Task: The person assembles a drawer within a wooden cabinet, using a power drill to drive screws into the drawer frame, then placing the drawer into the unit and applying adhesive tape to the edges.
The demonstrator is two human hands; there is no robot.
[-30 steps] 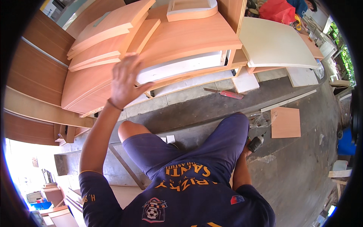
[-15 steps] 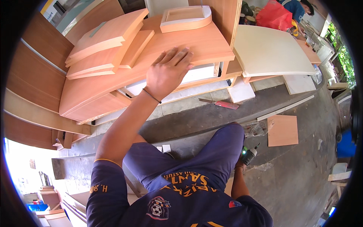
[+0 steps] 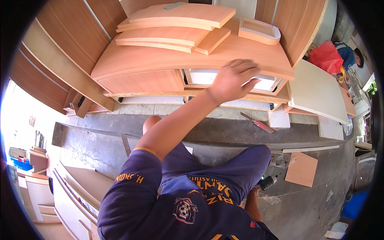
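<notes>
My left hand (image 3: 235,81) is in front of the front edge of a curved wood-veneer cabinet (image 3: 140,64), above its open bay. It holds nothing; the thumb stands apart from the fingers, which are slightly smeared by motion. Low at my right side, partly hidden by my leg and shirt, my right hand (image 3: 252,197) is closed around the grip of a dark cordless drill (image 3: 268,183). The drill's bit points up and to the right. Several curved veneered boards (image 3: 176,16) are stacked on the cabinet top, beside a small round-ended frame (image 3: 259,32).
A red-handled saw (image 3: 262,125) lies on the concrete step. To the right are a cream panel (image 3: 316,92), a square veneered board (image 3: 302,169) and a thin white strip (image 3: 311,149). Tall veneered panels (image 3: 64,44) stand left. Another person (image 3: 352,58) works at the far right.
My left hand has come off the cabinet top and moved toward its front edge. The view has turned left, so the cabinet sits further right. My right hand stays low with the drill.
</notes>
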